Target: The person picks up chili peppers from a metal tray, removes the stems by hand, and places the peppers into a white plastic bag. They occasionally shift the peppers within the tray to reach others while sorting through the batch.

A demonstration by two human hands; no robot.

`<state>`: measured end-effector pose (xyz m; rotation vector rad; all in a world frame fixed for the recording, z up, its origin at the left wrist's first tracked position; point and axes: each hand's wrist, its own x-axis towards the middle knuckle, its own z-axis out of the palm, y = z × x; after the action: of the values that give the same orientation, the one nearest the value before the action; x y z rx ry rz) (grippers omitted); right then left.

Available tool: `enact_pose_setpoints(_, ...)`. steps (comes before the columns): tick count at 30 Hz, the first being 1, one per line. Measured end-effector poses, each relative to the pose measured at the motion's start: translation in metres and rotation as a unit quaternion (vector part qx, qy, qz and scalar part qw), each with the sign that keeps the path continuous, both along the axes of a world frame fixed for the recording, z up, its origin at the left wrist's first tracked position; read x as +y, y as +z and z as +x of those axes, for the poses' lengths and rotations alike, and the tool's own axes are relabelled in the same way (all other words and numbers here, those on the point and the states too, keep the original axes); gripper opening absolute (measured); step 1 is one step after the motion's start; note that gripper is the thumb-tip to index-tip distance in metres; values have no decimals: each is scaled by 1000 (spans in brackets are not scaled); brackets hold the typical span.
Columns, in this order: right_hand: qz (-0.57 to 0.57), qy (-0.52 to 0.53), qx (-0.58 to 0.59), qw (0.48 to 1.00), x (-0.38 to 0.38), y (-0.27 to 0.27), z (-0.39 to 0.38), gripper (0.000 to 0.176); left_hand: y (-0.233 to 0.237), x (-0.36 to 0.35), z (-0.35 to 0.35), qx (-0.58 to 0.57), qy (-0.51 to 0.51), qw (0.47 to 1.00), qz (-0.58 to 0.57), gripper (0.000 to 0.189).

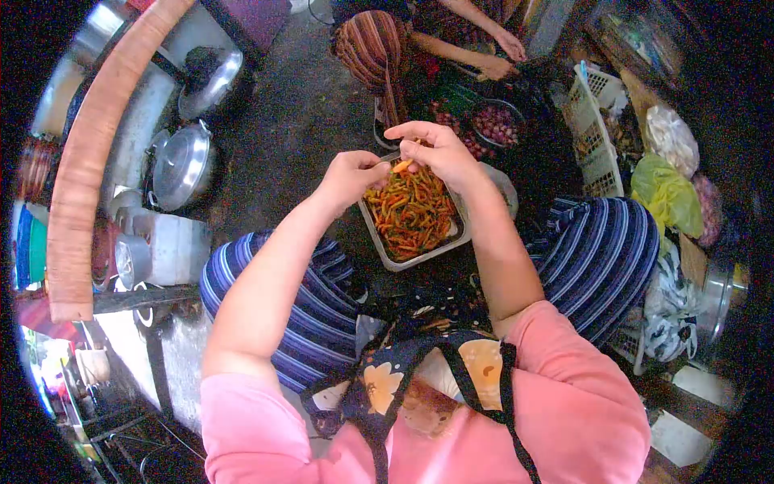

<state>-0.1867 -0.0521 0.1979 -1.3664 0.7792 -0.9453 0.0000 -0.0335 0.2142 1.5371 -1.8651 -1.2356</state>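
A pale rectangular tray (pixel 393 264) full of orange, red and green chillies (pixel 413 214) lies between my knees. Over its far edge, my left hand (pixel 355 173) has its fingers pinched together at one end of a small orange chilli (pixel 401 167). My right hand (pixel 442 153) holds the other end of that chilli between thumb and fingers, its index finger stretched out to the left. Both hands are close together above the heap.
Across from me a co-worker (pixel 375 48) bends near a bowl of red onions (pixel 496 123). Metal pots (pixel 182 165) stand on the left beside a wooden edge (pixel 105 161). At right are a white crate (pixel 595 133) and plastic bags (pixel 667 189).
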Motion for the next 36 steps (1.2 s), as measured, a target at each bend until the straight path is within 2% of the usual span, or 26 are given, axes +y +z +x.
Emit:
enact_pose_setpoints(2,-25,-10,-20,999,0,2,4,25,14,5,-2,74,49,993,81,22)
enact_pose_setpoints(5,-49,-37,-50,997,3,2,11,25,7,2,3,130,69,983,106,19)
enact_pose_setpoints(8,-54,-94,-110,988,3,-7,23,23,1,0,7,111,76,987,90,20)
enact_pose_setpoints(11,0,-135,-90,987,2,-16,29,22,-2,-3,9,90,77,991,66,20)
enact_pose_setpoints(16,-46,-160,-79,983,1,-16,29,19,3,-2,6,121,105,979,126,17)
enact_pose_setpoints(18,-126,-186,-50,973,-1,-14,28,16,7,-2,5,133,109,974,145,16)
enact_pose_setpoints(23,-109,-183,-80,974,3,-10,31,15,10,0,3,185,137,957,177,13)
enact_pose_setpoints(25,-114,-183,-84,973,4,-11,33,15,6,-2,6,185,133,962,150,13)
enact_pose_setpoints(27,-32,-163,-92,982,4,-11,34,18,3,-4,8,185,129,967,122,13)
enact_pose_setpoints(28,-31,-163,-93,982,5,-12,35,18,3,-4,8,174,129,972,88,12)
enact_pose_setpoints(30,102,-134,-154,974,6,-14,37,18,2,-4,6,164,128,977,53,12)
enact_pose_setpoints(32,140,-123,-192,964,5,-18,38,19,2,-2,4,121,147,982,-18,10)
enact_pose_setpoints(36,240,-90,-251,933,0,-33,36,18,1,0,2,91,134,986,-25,10)
